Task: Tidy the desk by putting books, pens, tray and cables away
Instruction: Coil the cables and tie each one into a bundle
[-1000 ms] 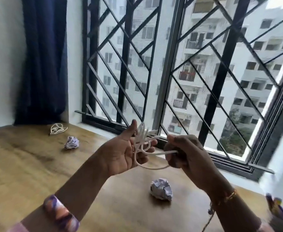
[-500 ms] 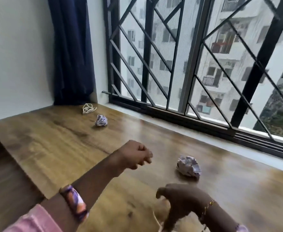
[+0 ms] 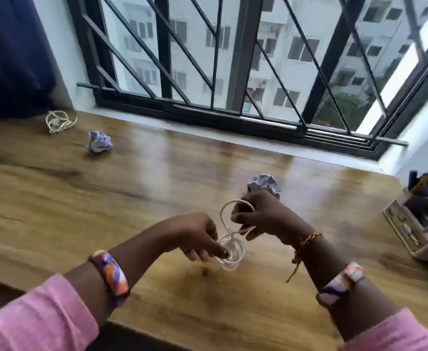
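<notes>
White cable held in both hands

White cable [image 3: 229, 245] hangs between both hands above the wooden desk [image 3: 55, 188]. The left hand [image 3: 195, 236] curls its fingers into the lower coils; the right hand [image 3: 261, 216] pinches the upper loop. The thin, glossy bundle runs roughly upright, loop on top, just before a crumpled paper ball [image 3: 265, 184].

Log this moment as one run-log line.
step: coiling cable | left hand: holds white cable coil | right hand: pinches cable loop | desk: second cable, two paper balls left
</notes>
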Motion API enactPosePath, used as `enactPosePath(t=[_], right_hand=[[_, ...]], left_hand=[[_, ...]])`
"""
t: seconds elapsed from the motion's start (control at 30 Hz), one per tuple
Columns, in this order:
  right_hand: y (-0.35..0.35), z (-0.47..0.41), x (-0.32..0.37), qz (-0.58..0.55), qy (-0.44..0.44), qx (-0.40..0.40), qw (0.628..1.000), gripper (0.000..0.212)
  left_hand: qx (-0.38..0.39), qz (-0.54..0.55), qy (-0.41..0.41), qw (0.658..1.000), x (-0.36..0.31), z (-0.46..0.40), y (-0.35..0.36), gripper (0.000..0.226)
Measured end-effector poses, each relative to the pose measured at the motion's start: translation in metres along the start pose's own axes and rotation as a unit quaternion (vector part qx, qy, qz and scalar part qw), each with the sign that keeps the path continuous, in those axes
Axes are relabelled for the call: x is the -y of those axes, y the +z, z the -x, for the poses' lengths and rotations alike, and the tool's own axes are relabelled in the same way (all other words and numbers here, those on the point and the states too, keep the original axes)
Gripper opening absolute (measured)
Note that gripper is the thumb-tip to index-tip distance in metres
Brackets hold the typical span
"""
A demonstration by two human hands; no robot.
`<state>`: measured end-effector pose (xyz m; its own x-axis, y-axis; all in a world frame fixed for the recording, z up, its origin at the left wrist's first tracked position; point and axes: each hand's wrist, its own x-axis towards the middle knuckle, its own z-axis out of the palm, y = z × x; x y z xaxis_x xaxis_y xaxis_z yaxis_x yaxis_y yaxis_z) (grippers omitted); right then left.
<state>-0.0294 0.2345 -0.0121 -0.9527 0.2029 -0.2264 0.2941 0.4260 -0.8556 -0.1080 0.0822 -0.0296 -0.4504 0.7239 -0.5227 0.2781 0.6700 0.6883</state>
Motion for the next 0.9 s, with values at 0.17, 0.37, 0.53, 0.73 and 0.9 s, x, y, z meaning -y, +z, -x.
enactPosePath(t=[0.17, 0.37, 0.53, 0.73, 0.9], right_hand=[[0.013, 0.005, 0.017, -0.145, -0.03, -0.092, 0.985, 0.011], [0.008, 0.019, 0.052, -0.247, -0.139, -0.049, 0.958, 0.041], [0.024, 0.01, 0.091, -0.134, -0.182, -0.042, 0.973, 0.037], [0.054, -0.011, 0.139, -0.256, -0.236, 0.024, 0.937, 0.022], [0.06, -0.022, 0.16, -0.179, -0.265, -0.114, 0.941, 0.011]], left_hand=[[-0.099, 0.167, 0.088, 0.977, 0.015, -0.007, -0.011, 0.014], [-0.29, 0.137, 0.233, 0.918, 0.011, 0.024, -0.054, 0.005], [-0.377, 0.154, 0.307, 0.86, 0.003, 0.075, -0.092, 0.007], [-0.411, 0.293, 0.297, 0.811, 0.02, 0.138, -0.129, 0.013], [-0.694, 0.095, 0.187, 0.688, 0.072, 0.192, -0.166, 0.016]])
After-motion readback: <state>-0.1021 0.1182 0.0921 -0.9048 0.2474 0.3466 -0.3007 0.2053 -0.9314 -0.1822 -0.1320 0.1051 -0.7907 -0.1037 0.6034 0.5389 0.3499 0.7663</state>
